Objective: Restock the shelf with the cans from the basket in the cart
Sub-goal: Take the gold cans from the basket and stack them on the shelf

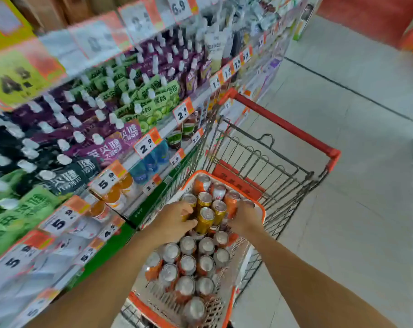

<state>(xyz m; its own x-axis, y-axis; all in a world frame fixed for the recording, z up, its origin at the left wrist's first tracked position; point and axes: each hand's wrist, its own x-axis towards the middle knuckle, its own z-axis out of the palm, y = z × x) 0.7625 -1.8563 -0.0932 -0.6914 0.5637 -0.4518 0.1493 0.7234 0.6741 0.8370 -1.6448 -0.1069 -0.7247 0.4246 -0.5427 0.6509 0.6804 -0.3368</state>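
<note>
Reaching into the orange basket [260, 210] in the cart [283, 129], you have both hands down among the upright cans at its far end. Your left hand [174, 221] curls round a gold can [206, 221], thumb against its side, so that grip looks closed on it. Your right hand [244, 218] is wrapped over cans at the basket's far right edge, touching an orange can [231, 202]; whether it truly holds one you cannot tell, since the fingers are hidden.

The risk is the packing. The gold cans stand touching one another, so lifting one at a slant could tip its neighbours into the gap or onto the silver-topped cans [189, 263] nearer you. Several at once makes a weak grip, and one could slip on the way to the shelf [153, 147] on your left. Its fronts are already crowded with pouches [111, 147] and bottles.
</note>
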